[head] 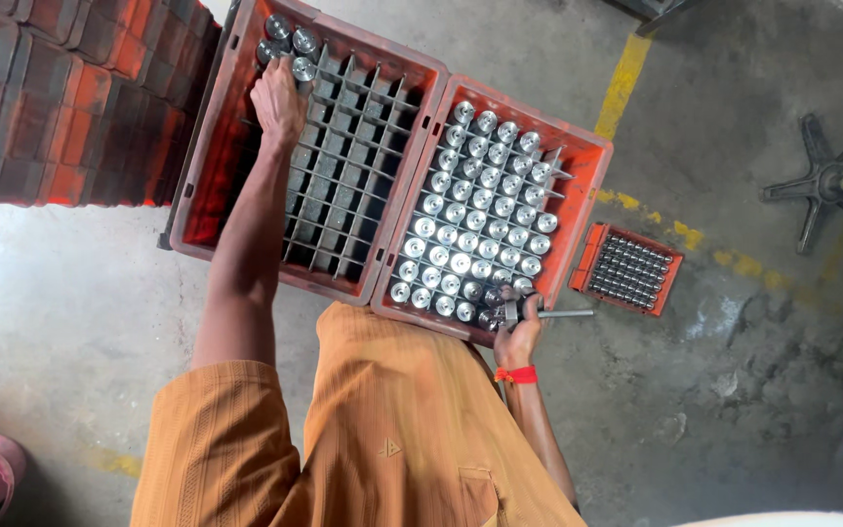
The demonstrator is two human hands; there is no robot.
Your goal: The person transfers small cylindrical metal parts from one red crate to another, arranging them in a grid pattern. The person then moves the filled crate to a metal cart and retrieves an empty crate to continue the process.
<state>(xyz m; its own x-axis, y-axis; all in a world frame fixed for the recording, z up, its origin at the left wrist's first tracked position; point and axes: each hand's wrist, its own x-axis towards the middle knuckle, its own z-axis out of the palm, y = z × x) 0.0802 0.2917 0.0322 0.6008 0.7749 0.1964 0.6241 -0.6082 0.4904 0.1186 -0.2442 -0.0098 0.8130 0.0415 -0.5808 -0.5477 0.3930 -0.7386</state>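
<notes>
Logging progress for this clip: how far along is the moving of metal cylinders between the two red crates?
Barely started, as things lie. The left crate holds only a few cylinders in its far corner, where the left hand rests on one. The right crate is nearly full of cylinders. The right hand grips a metal rod tool at its near edge. Most grid cells on the left are empty.
</notes>
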